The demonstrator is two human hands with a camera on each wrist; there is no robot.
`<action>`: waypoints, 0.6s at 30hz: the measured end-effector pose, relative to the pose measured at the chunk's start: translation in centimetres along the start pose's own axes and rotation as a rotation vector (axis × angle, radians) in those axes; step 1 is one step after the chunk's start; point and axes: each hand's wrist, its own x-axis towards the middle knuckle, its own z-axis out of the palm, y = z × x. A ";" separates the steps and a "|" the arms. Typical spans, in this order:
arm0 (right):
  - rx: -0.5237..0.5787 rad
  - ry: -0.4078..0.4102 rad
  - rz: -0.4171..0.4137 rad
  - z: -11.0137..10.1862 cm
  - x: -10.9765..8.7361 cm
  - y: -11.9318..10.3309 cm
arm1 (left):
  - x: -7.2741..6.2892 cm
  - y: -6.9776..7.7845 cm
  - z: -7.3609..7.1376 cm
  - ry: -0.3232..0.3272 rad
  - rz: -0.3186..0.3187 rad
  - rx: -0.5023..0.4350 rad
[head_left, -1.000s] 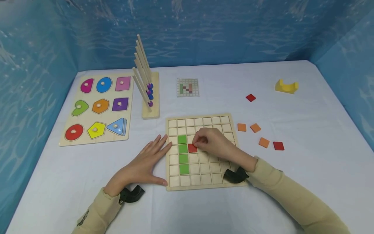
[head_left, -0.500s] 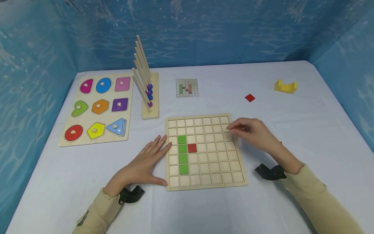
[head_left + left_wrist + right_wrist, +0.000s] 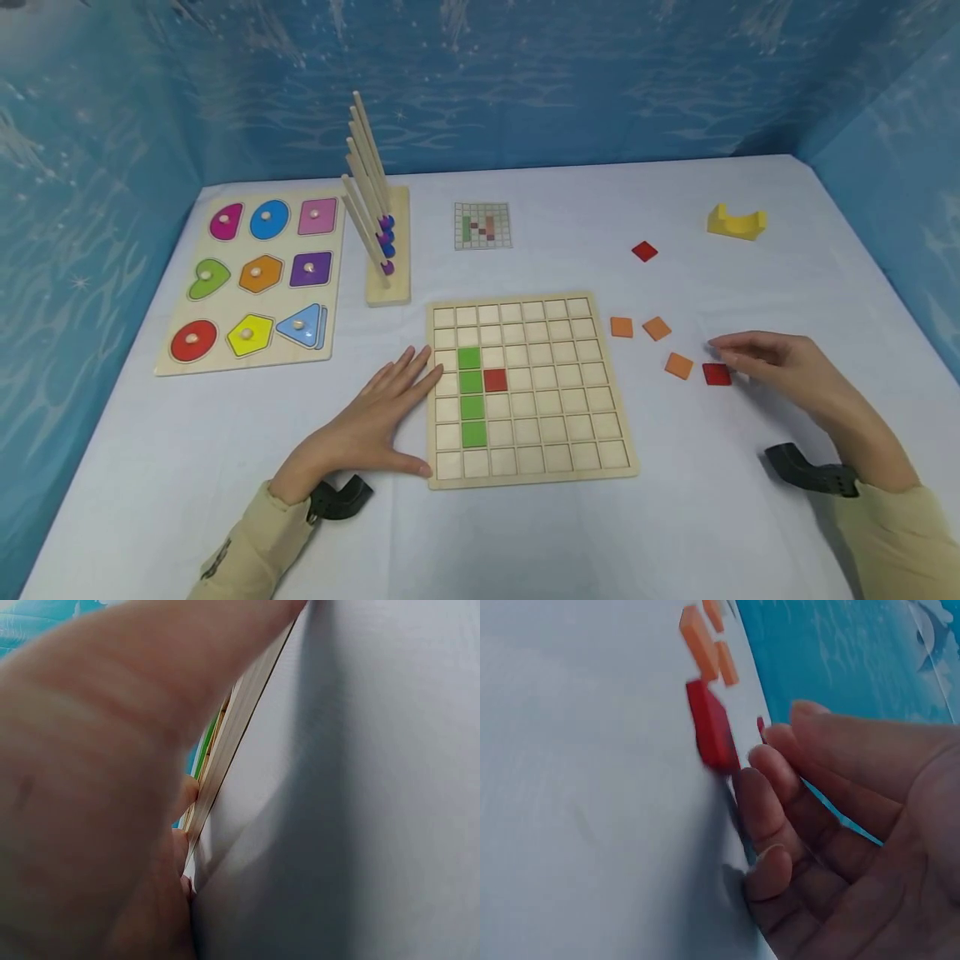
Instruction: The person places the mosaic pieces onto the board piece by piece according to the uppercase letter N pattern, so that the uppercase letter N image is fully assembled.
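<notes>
A wooden grid board (image 3: 555, 429) lies mid-table, with several green tiles (image 3: 472, 407) in one column and a red tile (image 3: 495, 380) beside them. My left hand (image 3: 375, 421) rests with spread fingers against the board's left edge; the left wrist view shows its thumb and fingertips along that edge. Right of the board, my right hand (image 3: 787, 367) hovers at another red tile (image 3: 717, 374), thumb and fingers apart. In the right wrist view that red tile (image 3: 711, 727) lies just beyond the fingertips, with nothing held.
Three orange tiles (image 3: 678, 366) and a further red tile (image 3: 644, 251) lie right of the board. A pattern card (image 3: 482, 226) sits behind it. At left are a shape puzzle (image 3: 247, 283) and a peg stand (image 3: 399, 287); a yellow block (image 3: 737, 223) is far right.
My right hand has left the red tile in the grid and moved right, across the board's edge, to the loose red tile. The left hand has stayed in place.
</notes>
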 end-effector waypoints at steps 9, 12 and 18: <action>-0.111 0.031 -0.161 0.6 -0.8 1.0 | 0.1 -0.1 0.1 0.001 0.006 0.006; -0.149 0.068 -0.229 1.0 -0.9 1.0 | 0.1 -0.1 0.1 -0.002 0.003 0.007; -0.188 0.109 -0.263 1.5 -0.9 0.8 | 0.0 0.0 0.0 -0.003 -0.004 0.004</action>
